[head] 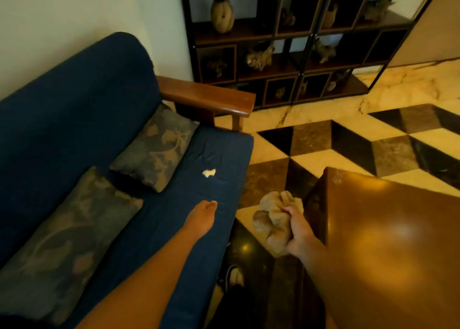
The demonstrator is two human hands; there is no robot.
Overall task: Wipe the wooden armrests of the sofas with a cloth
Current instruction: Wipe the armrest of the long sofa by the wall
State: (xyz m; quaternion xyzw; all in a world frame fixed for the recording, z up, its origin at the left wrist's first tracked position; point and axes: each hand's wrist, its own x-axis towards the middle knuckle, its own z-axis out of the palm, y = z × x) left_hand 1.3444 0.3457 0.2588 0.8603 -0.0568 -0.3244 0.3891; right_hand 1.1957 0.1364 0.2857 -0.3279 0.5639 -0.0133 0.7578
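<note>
A dark blue sofa [74, 119] runs along the left wall, and its brown wooden armrest [209, 96] sticks out at the far end. My right hand [300, 234] hangs over the floor between sofa and table, shut on a crumpled beige cloth [272, 219]. My left hand [202, 216] reaches out over the seat cushion with fingers held together and nothing in it. It is well short of the armrest. A small white scrap [209, 172] lies on the seat just beyond my left fingertips.
Two patterned cushions [154, 149] [67, 241] lean against the sofa back. A glossy wooden table [393, 241] fills the lower right. A dark shelf unit [293, 44] with ornaments stands behind the armrest. My shoe [235, 276] shows on the checkered marble floor [348, 142].
</note>
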